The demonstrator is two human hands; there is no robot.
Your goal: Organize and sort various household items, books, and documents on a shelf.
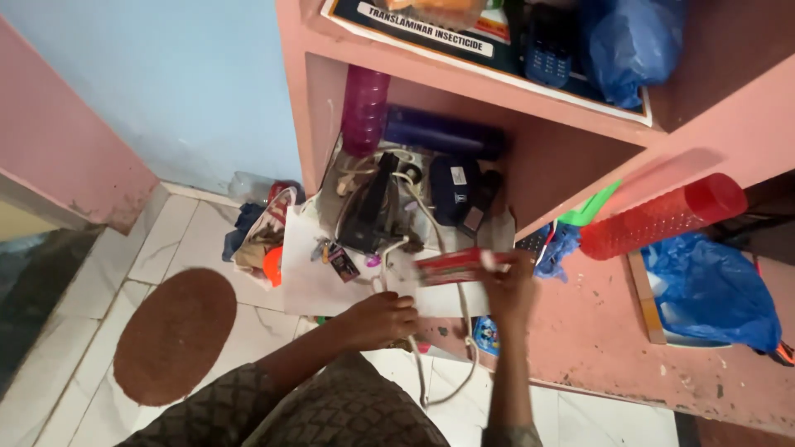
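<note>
Right hand [509, 285] grips a red tube [455, 266] just in front of the black iron [370, 211].
Left hand [383, 319], curled, presses white paper [319, 277] below the iron; the dangling white cord [426, 377] could snag.

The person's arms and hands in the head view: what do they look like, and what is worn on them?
Both forearms are bare. The left hand and the right hand wear no gloves, and no ring, watch or bangle can be made out. At the left upper arm there is a dark brown sleeve with a small diamond pattern; similar cloth shows at the right elbow.
</note>
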